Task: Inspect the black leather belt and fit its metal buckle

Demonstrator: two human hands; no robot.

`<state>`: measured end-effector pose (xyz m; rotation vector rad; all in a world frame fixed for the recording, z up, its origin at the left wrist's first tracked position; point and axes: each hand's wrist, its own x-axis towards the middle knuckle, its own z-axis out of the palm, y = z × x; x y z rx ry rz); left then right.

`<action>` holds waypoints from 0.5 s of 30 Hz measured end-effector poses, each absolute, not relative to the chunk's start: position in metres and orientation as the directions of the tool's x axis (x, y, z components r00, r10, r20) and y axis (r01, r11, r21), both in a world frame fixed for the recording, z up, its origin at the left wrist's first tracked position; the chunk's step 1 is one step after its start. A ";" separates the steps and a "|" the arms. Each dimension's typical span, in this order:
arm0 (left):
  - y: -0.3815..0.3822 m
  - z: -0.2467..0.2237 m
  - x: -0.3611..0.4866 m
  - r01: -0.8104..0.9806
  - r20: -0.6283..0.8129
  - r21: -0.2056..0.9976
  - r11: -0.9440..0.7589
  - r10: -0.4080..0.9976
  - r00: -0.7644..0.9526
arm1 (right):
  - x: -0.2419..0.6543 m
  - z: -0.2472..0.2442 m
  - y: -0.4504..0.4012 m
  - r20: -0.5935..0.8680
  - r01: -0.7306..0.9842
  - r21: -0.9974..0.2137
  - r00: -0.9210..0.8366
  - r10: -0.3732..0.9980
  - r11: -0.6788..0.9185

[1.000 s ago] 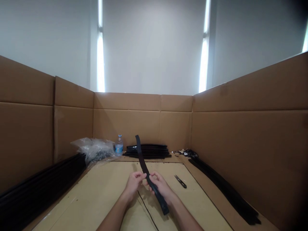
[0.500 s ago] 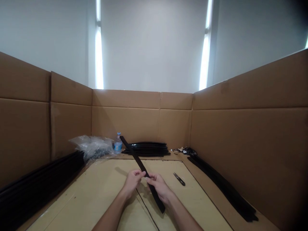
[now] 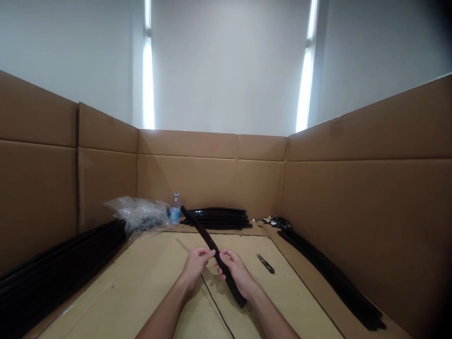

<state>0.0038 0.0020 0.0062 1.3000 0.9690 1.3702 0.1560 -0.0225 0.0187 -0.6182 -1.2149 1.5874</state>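
Observation:
A long black strip (image 3: 202, 231), narrow and slightly bent, slants across in front of me above the board. My right hand (image 3: 236, 269) is closed around its middle, thumb on top and fingertips curling underneath. At the strip's left edge, my left hand (image 3: 196, 264) is closed in a pinch, thumb and forefinger against the strip. A thin black cord (image 3: 216, 303) runs from under my left hand down toward the front edge; its upper end is hidden by the fingers. Black thread snips (image 3: 265, 263) lie on the board to the right of my right hand.
Cardboard walls (image 3: 187, 174) enclose the pale board (image 3: 141, 273). Black strips are stacked at the back (image 3: 219, 219), along the left (image 3: 63, 263) and along the right (image 3: 332, 278). A water bottle (image 3: 174, 213), clear plastic bag (image 3: 141, 214) and small scraps (image 3: 278, 222) sit at the back.
The strip has turned a little in my hands, and its far end sits slightly lower. My right fingers have shifted their hold, with fingertips now showing beneath. The whole view has moved slightly.

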 end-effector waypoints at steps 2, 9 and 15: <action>0.003 0.006 0.004 -0.114 0.221 0.970 -0.213 0.974 0.056 | 0.156 0.017 -0.023 0.153 -0.387 -0.922 -0.356 0.922 0.003; -0.002 0.010 0.006 -0.086 0.219 0.973 -0.213 0.973 0.073 | 0.158 0.022 -0.026 0.173 -0.306 -0.951 -0.375 0.911 0.055; -0.008 0.014 0.008 -0.065 0.227 0.973 -0.221 0.970 0.093 | 0.161 0.022 -0.025 0.204 -0.264 -0.958 -0.369 0.907 0.108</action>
